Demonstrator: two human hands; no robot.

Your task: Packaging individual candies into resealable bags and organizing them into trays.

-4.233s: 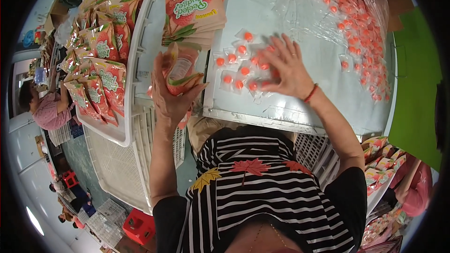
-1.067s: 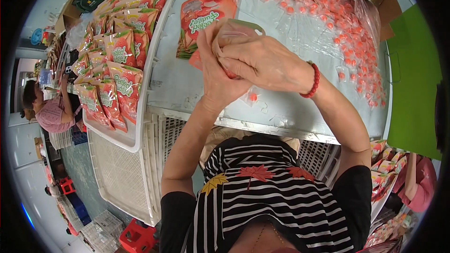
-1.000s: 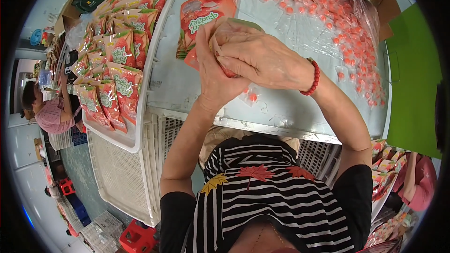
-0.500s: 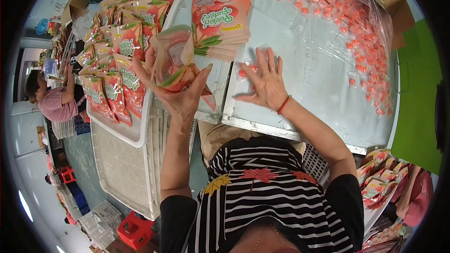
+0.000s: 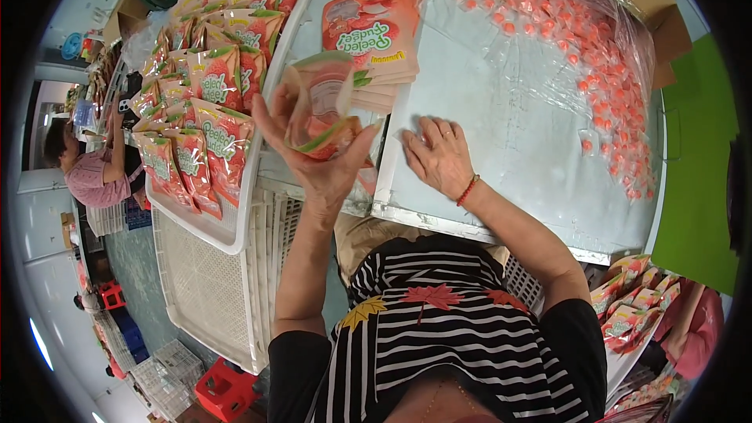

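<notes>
My left hand point(image 5: 319, 176) grips an open-topped red-and-green candy pouch point(image 5: 323, 82), its clear side showing and its mouth spread by the fingers. On the pale tabletop point(image 5: 501, 133) rests my right hand point(image 5: 440, 158), palm down, fingers bent and drawn in. Whatever lies beneath those fingers is hidden. Beyond my hands lies a fanned stack of flat pouches point(image 5: 368, 27). Small red candies in clear wrappers point(image 5: 599, 86) spread in a band along the table's far and right sides, with a single wrapped candy point(image 5: 587, 143) a little apart from them.
At left, a white tray point(image 5: 239, 227) of filled pouches point(image 5: 215, 82) sits on stacked crates point(image 5: 204, 274). A clear plastic sheet point(image 5: 540, 55) lies by the candies, near a cardboard box point(image 5: 670, 39). A green panel point(image 5: 701, 164) borders the right. Other people point(image 5: 98, 172) sit nearby.
My right hand has drawn nearer to me and curled its fingers; the few candies beside it no longer show. My left hand and its pouch have shifted slightly right and nearer.
</notes>
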